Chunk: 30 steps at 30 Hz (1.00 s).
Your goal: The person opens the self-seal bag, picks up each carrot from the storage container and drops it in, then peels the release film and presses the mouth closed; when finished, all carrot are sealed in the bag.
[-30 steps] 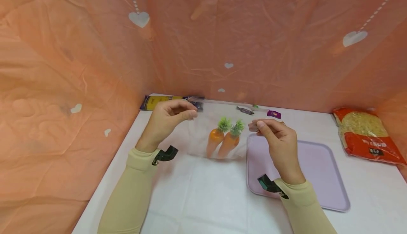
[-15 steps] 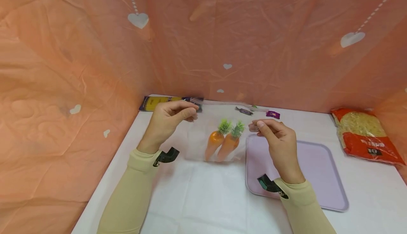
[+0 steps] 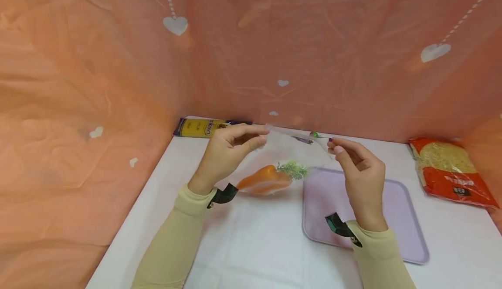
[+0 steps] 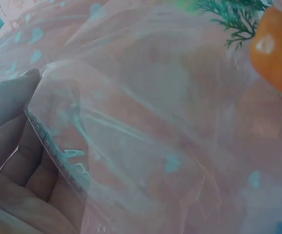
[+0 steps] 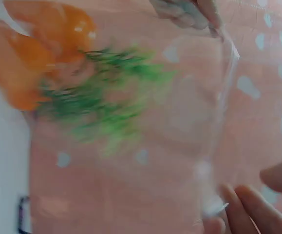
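Observation:
A clear zip bag (image 4: 145, 112) hangs between the hands, holding two orange carrots (image 3: 266, 180) with green feathery tops. The carrots lie slanted in it, tips to the left. My left hand (image 3: 231, 149) pinches the bag's upper left corner between thumb and fingers. At the opposite corner, my right hand (image 3: 361, 171) has its fingertips right at the bag's edge. The right wrist view shows that thumb standing apart from the fingers (image 5: 248, 204), which are close to the crumpled corner.
A lilac tray (image 3: 323, 219) lies under the right hand. Behind the left hand is a yellow and blue packet (image 3: 196, 127). A dark wrapped candy (image 3: 303, 140) and a small green item (image 3: 315, 134) lie along the back. A red bag of noodles (image 3: 451, 175) rests at the right.
The left hand has moved right and the right hand slightly right and up. The bag has tilted, and the carrots have swung from upright to slanting. The right thumb now stands off the bag.

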Each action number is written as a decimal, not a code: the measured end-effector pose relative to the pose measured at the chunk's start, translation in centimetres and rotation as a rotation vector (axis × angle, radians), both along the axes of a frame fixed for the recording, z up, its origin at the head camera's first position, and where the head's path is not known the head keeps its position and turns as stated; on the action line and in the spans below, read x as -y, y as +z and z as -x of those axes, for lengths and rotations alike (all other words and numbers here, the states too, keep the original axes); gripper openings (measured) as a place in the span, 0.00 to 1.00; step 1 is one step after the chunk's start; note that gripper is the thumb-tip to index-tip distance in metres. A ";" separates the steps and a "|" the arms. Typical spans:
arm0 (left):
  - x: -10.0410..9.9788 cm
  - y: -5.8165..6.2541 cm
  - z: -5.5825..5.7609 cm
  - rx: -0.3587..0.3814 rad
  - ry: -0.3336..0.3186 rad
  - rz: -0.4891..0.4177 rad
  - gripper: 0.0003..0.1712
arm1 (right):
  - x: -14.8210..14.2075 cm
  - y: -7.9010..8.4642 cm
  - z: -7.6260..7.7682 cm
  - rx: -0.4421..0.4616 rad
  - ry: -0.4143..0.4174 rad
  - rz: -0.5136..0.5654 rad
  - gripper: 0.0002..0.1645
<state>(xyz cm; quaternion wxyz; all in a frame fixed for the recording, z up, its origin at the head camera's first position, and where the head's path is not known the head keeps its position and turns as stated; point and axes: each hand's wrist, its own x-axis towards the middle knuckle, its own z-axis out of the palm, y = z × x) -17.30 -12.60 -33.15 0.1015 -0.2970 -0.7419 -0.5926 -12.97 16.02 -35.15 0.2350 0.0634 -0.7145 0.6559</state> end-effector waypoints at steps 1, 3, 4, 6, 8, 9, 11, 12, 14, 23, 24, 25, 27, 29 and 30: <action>-0.2 0.0 -0.1 -0.022 -0.002 0.013 0.13 | 0.5 0.6 -0.3 -0.053 -0.029 -0.023 0.13; -0.4 -0.1 -0.3 -0.056 -0.008 0.029 0.13 | 1.7 2.0 -0.9 -0.171 -0.061 -0.108 0.11; -0.6 0.0 -0.4 -0.066 -0.006 0.036 0.13 | 2.4 2.6 -1.2 -0.229 -0.065 -0.163 0.11; -0.8 -0.1 -0.7 -0.097 0.003 0.044 0.13 | 3.9 3.5 -1.5 -0.315 -0.062 -0.295 0.11; -1.0 -0.2 -0.8 -0.129 0.014 0.045 0.13 | 5.1 3.7 -1.2 -0.363 -0.032 -0.384 0.11; -1.0 -0.3 -0.9 -0.143 0.019 0.045 0.13 | 5.7 3.7 -1.0 -0.370 -0.020 -0.416 0.11; -1.2 -0.4 -0.9 -0.167 0.025 0.047 0.13 | 6.5 3.5 -0.5 -0.365 -0.001 -0.442 0.11; -1.4 -0.5 -0.9 -0.173 0.027 0.047 0.13 | 6.9 3.4 -0.2 -0.362 0.001 -0.449 0.11; -1.6 -0.6 -0.9 -0.187 0.030 0.049 0.13 | 7.3 3.2 0.2 -0.362 -0.007 -0.452 0.11; -1.8 -0.2 -0.8 -0.279 0.066 0.077 0.14 | 7.8 3.3 1.0 -0.417 -0.042 -0.444 0.10; -1.8 -0.1 -0.9 -0.284 0.067 0.079 0.14 | 7.8 3.3 1.1 -0.425 -0.044 -0.439 0.10; -1.8 -0.1 -0.9 -0.289 0.066 0.081 0.15 | 7.9 3.4 1.1 -0.433 -0.046 -0.441 0.10; -1.8 0.1 -1.0 -0.297 0.071 0.091 0.15 | 8.0 3.5 1.1 -0.447 -0.049 -0.444 0.09; -1.8 0.1 -1.1 -0.303 0.077 0.101 0.15 | 8.1 3.5 1.1 -0.459 -0.054 -0.449 0.09; -1.8 0.1 -1.1 -0.304 0.080 0.106 0.15 | 8.1 3.5 1.1 -0.463 -0.057 -0.453 0.09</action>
